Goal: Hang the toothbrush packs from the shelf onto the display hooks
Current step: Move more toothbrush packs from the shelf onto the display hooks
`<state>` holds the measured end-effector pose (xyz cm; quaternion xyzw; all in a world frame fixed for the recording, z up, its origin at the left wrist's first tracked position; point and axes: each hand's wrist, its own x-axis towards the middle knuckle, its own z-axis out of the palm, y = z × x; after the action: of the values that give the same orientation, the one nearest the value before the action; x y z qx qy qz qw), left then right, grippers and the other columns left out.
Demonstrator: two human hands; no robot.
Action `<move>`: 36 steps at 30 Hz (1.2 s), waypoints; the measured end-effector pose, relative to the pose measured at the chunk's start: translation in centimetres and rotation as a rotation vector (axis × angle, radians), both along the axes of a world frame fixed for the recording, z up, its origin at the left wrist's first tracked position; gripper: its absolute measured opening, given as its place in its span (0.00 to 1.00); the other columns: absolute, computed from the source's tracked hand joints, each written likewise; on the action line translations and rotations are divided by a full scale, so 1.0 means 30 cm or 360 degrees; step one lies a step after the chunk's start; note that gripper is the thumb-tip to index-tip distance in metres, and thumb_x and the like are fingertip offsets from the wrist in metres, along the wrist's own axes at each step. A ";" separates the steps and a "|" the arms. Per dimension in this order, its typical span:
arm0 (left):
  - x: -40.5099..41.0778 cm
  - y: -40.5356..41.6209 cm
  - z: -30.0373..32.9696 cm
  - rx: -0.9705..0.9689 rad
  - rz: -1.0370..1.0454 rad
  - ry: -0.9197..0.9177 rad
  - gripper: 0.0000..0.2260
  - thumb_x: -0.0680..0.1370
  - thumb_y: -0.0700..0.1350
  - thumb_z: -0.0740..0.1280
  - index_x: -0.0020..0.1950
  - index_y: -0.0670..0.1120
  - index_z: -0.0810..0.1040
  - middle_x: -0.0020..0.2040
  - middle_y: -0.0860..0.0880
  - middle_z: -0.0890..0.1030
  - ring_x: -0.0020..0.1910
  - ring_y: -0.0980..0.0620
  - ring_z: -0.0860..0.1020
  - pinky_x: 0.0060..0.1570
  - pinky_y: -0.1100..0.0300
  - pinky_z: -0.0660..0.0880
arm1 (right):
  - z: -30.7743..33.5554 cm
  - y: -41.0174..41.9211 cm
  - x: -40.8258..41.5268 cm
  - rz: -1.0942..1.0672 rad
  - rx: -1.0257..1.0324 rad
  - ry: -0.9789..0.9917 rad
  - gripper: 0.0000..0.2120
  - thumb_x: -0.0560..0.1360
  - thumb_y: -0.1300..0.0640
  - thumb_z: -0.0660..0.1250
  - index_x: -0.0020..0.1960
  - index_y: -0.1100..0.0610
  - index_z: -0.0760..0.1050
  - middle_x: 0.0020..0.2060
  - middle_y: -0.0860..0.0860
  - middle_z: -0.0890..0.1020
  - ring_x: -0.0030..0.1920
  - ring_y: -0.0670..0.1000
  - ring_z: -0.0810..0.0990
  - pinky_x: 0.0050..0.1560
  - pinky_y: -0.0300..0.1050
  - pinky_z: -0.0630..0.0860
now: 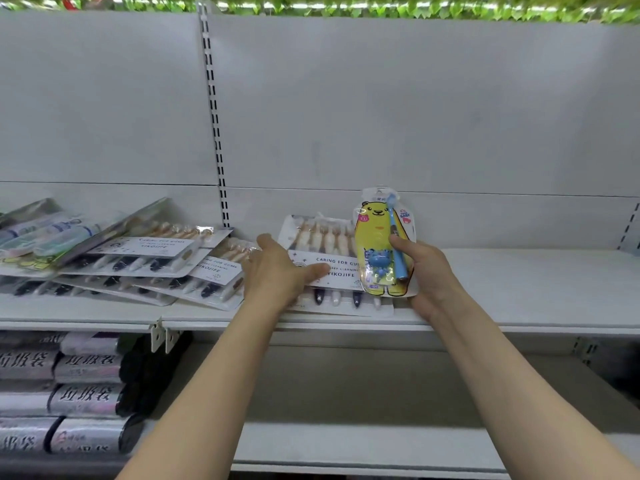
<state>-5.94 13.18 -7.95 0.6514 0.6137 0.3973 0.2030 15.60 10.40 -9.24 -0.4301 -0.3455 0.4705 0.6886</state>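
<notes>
Upright, bear toothbrush pack (380, 244) in right hand (427, 271)

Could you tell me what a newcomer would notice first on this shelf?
Probably the bright yellow bear toothbrush pack, held upright in the right hand at the shelf's middle. Next, the left hand gripping a multi-brush pack, with more packs heaped to the left.
</notes>
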 end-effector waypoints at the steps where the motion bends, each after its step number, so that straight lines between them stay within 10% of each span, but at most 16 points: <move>1: -0.010 -0.001 0.003 0.0042 0.0017 -0.0121 0.48 0.63 0.60 0.80 0.73 0.40 0.60 0.67 0.40 0.74 0.67 0.38 0.71 0.64 0.46 0.70 | 0.004 -0.006 -0.004 0.0000 0.0021 0.0011 0.16 0.77 0.59 0.70 0.63 0.63 0.78 0.54 0.61 0.85 0.50 0.62 0.85 0.48 0.61 0.83; 7: -0.136 -0.052 0.012 0.0188 -0.0056 -0.0641 0.24 0.61 0.57 0.80 0.51 0.48 0.80 0.45 0.51 0.85 0.45 0.49 0.84 0.51 0.46 0.80 | 0.023 -0.046 -0.070 0.0053 0.0259 -0.0073 0.20 0.73 0.58 0.72 0.64 0.62 0.77 0.56 0.61 0.85 0.55 0.62 0.85 0.52 0.64 0.81; 16: -0.482 -0.181 0.018 0.0408 -0.0073 -0.1097 0.12 0.72 0.40 0.77 0.50 0.50 0.77 0.44 0.52 0.85 0.42 0.54 0.85 0.47 0.53 0.82 | 0.078 -0.087 -0.396 -0.0001 0.0440 -0.0275 0.12 0.78 0.59 0.69 0.61 0.59 0.78 0.53 0.54 0.86 0.54 0.54 0.86 0.51 0.52 0.83; 21: -0.814 -0.231 0.001 0.0506 -0.0052 -0.1226 0.11 0.73 0.39 0.76 0.50 0.48 0.78 0.45 0.48 0.85 0.43 0.51 0.84 0.44 0.56 0.82 | 0.107 -0.089 -0.719 -0.0002 0.0513 -0.0302 0.07 0.78 0.56 0.69 0.53 0.58 0.79 0.43 0.49 0.88 0.45 0.50 0.87 0.41 0.45 0.83; 28: -1.461 -0.328 -0.071 0.0629 0.0188 -0.1307 0.11 0.74 0.39 0.74 0.50 0.51 0.77 0.44 0.51 0.84 0.40 0.57 0.83 0.39 0.63 0.80 | 0.073 -0.019 -1.360 0.0164 0.0577 -0.0347 0.09 0.77 0.63 0.70 0.57 0.56 0.78 0.53 0.54 0.86 0.56 0.56 0.85 0.60 0.58 0.80; 36: -2.168 -0.462 -0.198 0.0668 0.0607 -0.1251 0.12 0.74 0.38 0.75 0.48 0.52 0.76 0.45 0.49 0.84 0.43 0.52 0.83 0.49 0.51 0.81 | -0.028 0.050 -2.181 0.0495 0.0442 -0.0259 0.02 0.79 0.59 0.69 0.50 0.53 0.80 0.40 0.45 0.87 0.43 0.45 0.86 0.43 0.43 0.81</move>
<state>-70.98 -0.68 -13.87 0.3546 0.5056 0.7587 0.2073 -49.84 11.89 -10.08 -0.3093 -0.5237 0.4827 0.6302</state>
